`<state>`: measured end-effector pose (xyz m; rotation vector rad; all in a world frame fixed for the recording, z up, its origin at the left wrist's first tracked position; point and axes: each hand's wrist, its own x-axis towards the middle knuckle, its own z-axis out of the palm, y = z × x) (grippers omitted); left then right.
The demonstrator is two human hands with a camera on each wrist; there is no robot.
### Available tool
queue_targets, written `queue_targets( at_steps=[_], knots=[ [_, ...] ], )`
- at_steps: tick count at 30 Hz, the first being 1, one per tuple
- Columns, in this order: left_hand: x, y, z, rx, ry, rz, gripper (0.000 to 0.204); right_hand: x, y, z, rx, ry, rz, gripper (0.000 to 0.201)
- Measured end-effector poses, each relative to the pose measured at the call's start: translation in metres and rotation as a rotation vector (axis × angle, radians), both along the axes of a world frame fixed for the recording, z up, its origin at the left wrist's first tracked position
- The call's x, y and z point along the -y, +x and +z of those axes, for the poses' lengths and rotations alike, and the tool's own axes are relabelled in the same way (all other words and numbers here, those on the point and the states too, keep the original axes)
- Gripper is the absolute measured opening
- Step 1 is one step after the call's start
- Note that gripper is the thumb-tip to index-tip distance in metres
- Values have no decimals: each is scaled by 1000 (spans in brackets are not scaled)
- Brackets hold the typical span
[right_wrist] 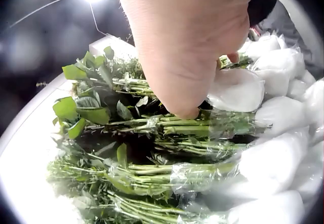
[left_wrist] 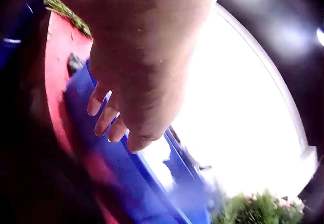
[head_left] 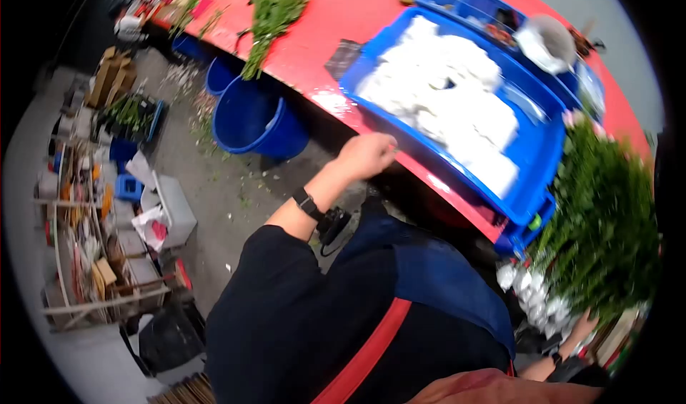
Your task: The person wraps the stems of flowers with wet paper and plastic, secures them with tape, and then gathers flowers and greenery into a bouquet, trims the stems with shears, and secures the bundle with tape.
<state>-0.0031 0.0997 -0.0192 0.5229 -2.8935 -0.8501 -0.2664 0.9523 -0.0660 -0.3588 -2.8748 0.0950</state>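
Observation:
My left hand [head_left: 368,155] hangs by the front edge of the red table, fingers loosely curled with nothing in them. In the left wrist view its fingers [left_wrist: 106,120] overlap the wall of a blue tray [left_wrist: 136,183]. That tray [head_left: 536,143] holds a heap of soft white pieces [head_left: 443,75]. At lower right my right hand [head_left: 584,327] is among leafy bunches [head_left: 600,211] whose ends carry white plastic-wrapped bulges [head_left: 532,297]. In the right wrist view the right hand [right_wrist: 187,57] grips a flower bunch [right_wrist: 235,90] by its stems, thumb on one side, fingers mostly hidden.
Blue buckets [head_left: 246,122] stand on the floor by the red table [head_left: 329,40]. Cut greenery [head_left: 275,18] lies on the table. Behind the tray are a divided blue box [head_left: 457,0] and a round container [head_left: 547,41]. Cluttered shelves [head_left: 78,240] and a grey bin [head_left: 175,211] stand left.

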Motion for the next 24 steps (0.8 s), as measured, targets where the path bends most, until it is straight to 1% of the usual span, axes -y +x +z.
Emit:
queue_targets(
  at_steps=[1, 2, 3, 4, 5, 7, 9, 11, 12, 13, 14, 15, 16, 17, 19, 20, 23, 24],
  knots=[
    [36, 8, -7, 23, 12, 127, 25, 35, 10, 25, 91, 146, -98, 76],
    [72, 16, -10, -10, 48, 248, 23, 48, 18, 40, 77, 45, -16, 72],
    [111, 22, -15, -46, 82, 365, 22, 60, 12, 46, 191, 140, -306, 63],
    [155, 29, -27, -61, 64, 455, 21, 38, 15, 31, -183, 246, -43, 51],
    [200, 36, -42, -74, 47, 541, 20, 70, 7, 30, -209, 269, 26, 50],
    [293, 42, -62, -60, -59, 647, 21, 126, 4, 36, -258, 320, 154, 48],
    [372, 40, -71, -23, -191, 800, 21, 215, 19, 61, -304, 375, 272, 46],
    [453, 35, -91, -1, -253, 890, 23, 299, 34, 86, -338, 439, 386, 44],
    [488, 31, -98, -1, -267, 911, 25, 349, 32, 92, -241, 451, 426, 43],
    [515, 30, -107, 0, -281, 929, 27, 397, 32, 93, -177, 372, 444, 44],
    [532, 22, -103, 176, -304, 950, 33, 478, 43, 112, -117, 337, 544, 43],
    [557, 18, -124, 210, -418, 983, 40, 514, 40, 110, -136, 294, 641, 43],
    [564, 7, -122, 352, -331, 1051, 44, 566, 47, 114, -62, 301, 585, 43],
    [567, -4, -112, 496, -244, 1113, 48, 596, 47, 114, -33, 168, 695, 42],
    [571, -20, -92, 651, -267, 998, 53, 660, 53, 112, 20, 140, 810, 43],
    [573, -24, -89, 726, -277, 946, 56, 689, 56, 112, 48, 89, 849, 42],
    [586, -33, -115, 480, -408, 993, 60, 764, 62, 111, 107, -92, 959, 40],
    [583, -33, -97, 274, -77, 907, 54, 784, 63, 111, 135, -142, 1008, 38]
  ],
)
